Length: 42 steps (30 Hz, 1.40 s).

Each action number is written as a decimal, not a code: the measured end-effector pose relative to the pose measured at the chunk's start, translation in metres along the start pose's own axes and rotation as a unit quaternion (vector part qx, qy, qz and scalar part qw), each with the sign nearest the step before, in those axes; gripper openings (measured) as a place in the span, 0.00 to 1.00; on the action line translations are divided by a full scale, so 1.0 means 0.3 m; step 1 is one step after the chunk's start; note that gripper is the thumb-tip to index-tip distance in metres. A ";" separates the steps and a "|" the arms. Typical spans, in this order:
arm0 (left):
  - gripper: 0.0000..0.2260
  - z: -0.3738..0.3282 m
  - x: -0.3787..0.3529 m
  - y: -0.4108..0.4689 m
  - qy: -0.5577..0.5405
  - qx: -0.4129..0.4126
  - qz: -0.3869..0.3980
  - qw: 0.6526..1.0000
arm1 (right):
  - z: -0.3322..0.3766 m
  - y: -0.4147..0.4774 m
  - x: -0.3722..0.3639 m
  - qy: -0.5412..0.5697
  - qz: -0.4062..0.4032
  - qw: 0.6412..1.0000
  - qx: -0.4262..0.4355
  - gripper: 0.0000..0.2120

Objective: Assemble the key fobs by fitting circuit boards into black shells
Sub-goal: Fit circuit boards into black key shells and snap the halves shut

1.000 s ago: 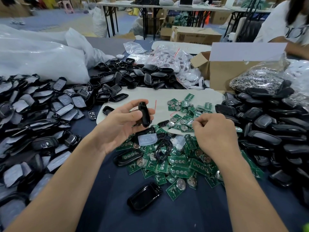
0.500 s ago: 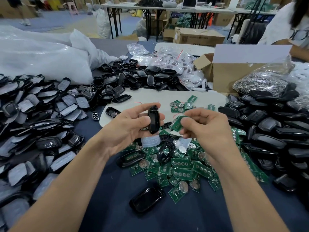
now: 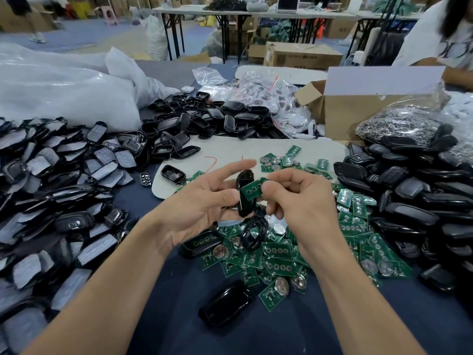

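While left hand (image 3: pixel 202 202) grips 1 shell (image 3: pixel 245 201), right hand (image 3: pixel 303 201) pinches 1 board (image 3: pixel 252 190).

Floor: pale blue-grey workshop floor (image 3: pixel 84 32), running to the far end.
Furniture: long white-topped folding tables on black metal legs (image 3: pixel 189 11) (an open grey laptop (image 3: pixel 288 3) sits on one).
Storage: brown corrugated cardboard cartons (image 3: pixel 302 56) beneath and beside them.
Light: soft, even.
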<state>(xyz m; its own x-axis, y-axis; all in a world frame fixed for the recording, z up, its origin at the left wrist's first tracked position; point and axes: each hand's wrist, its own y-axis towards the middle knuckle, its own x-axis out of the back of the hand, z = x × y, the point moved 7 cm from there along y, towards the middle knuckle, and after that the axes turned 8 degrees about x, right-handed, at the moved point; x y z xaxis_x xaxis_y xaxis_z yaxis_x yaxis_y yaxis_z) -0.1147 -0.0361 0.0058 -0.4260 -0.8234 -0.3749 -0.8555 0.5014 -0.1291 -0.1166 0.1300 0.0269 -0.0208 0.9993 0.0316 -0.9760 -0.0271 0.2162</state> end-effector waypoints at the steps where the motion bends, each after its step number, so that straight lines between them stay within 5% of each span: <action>1: 0.25 -0.004 0.002 -0.001 0.004 -0.011 -0.005 1.000 | -0.007 -0.002 -0.005 0.026 0.002 1.000 -0.015 0.06; 10: 0.22 -0.035 0.020 -0.001 0.099 -0.129 -0.155 0.974 | -0.043 -0.017 -0.039 0.128 -0.022 0.986 -0.103 0.07; 22: 0.25 -0.033 0.018 -0.002 0.107 -0.133 -0.165 0.971 | -0.048 -0.014 -0.034 0.077 -0.004 0.991 -0.107 0.08; 36: 0.14 -0.024 0.018 -0.011 0.157 -0.127 -0.243 0.949 | -0.058 -0.022 -0.024 -0.106 -0.040 0.989 -0.090 0.06; 42: 0.17 -0.022 0.031 -0.012 0.142 -0.131 -0.287 0.938 | -0.022 -0.034 -0.033 -0.183 -0.033 0.981 -0.057 0.06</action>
<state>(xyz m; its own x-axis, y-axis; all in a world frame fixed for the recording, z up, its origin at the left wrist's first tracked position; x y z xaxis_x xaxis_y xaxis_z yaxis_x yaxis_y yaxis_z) -0.1176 -0.0474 0.0088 0.0979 -0.9940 -0.0479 -0.9951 -0.0985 0.0098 -0.1077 0.1205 0.0178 0.1025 0.9220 0.3735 -0.9909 0.0619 0.1191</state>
